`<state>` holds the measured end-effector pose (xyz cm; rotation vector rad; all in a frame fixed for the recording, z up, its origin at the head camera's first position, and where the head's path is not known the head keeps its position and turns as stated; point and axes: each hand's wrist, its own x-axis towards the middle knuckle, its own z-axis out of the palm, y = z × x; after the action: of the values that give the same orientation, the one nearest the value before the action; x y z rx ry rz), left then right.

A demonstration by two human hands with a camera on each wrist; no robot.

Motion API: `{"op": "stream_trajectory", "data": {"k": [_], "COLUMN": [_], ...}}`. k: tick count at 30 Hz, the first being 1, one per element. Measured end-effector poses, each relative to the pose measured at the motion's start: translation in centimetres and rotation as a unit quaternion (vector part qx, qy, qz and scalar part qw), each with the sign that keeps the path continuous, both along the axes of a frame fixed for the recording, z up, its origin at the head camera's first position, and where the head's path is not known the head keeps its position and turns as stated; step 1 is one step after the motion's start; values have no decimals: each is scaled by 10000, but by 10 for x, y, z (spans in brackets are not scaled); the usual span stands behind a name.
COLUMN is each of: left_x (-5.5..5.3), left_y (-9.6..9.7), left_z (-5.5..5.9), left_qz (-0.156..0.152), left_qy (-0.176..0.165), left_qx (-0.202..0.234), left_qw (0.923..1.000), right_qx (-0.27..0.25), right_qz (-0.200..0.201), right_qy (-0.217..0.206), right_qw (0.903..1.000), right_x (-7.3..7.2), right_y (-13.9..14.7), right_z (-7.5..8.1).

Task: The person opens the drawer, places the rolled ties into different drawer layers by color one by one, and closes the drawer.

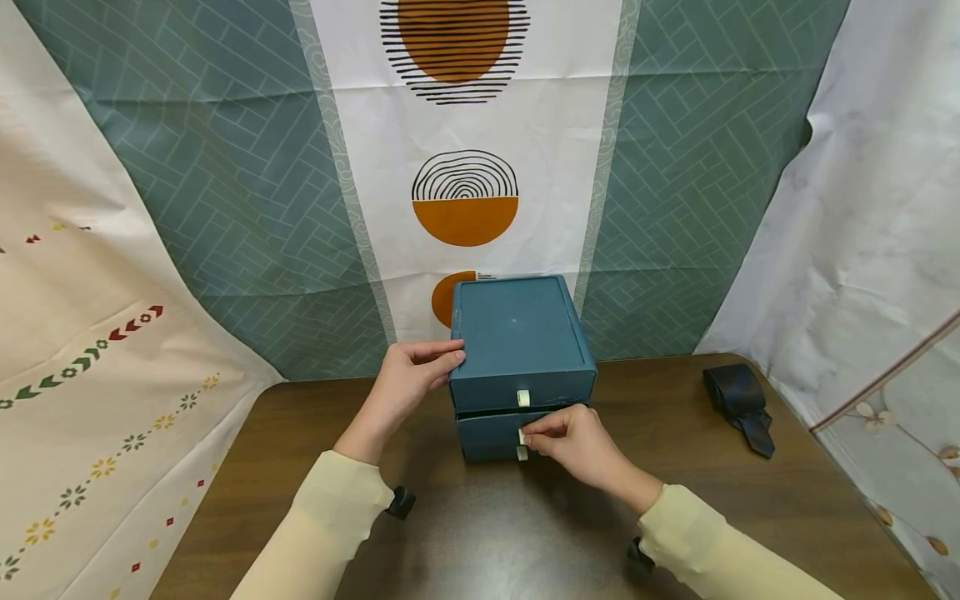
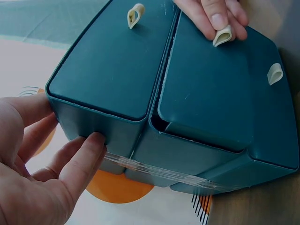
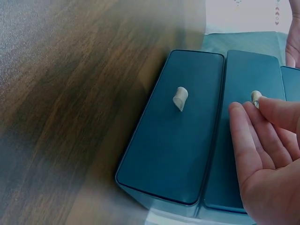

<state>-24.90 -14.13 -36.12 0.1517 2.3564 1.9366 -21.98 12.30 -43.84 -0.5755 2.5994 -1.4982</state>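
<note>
A dark teal cabinet with three stacked drawers stands on the table. Each drawer front carries a small cream pull tab. My right hand pinches the middle drawer's tab between thumb and fingers. That middle drawer sits slightly forward of its frame, tilted, with a dark gap at its edge. Around the cabinet's upper left edge, my left hand rests with fairly straight fingers against the top and side. The top drawer and the bottom drawer are closed.
A rolled black necktie lies on the brown wooden table at the right. Patterned cloths hang behind the table and at both sides, with the back cloth close behind the cabinet. Clear tape runs along the cabinet's side.
</note>
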Motion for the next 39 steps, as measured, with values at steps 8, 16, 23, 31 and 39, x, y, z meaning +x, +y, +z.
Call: {"op": "stream_trajectory", "data": {"k": [8, 16, 23, 31, 39], "left_x": [1, 1, 1, 1, 12], "left_y": [1, 1, 1, 2, 7], "left_z": [1, 1, 1, 3, 22], "left_qz": [25, 45, -20, -59, -126], "left_qy": [17, -35, 40, -49, -154], "left_qx": [-11, 10, 1, 17, -22], "left_qw": [10000, 10000, 10000, 10000, 9998], "right_qx": [-47, -93, -93, 29, -24], "right_qz": [5, -8, 26, -58, 95], "right_qy": [68, 114, 155, 232, 372], "right_qw": [10000, 9999, 9998, 9997, 9993], "right_x": [-4, -10, -11, -13, -16], "right_y": [0, 1, 1, 3, 5], "right_z": [-3, -6, -6, -6, -10]}}
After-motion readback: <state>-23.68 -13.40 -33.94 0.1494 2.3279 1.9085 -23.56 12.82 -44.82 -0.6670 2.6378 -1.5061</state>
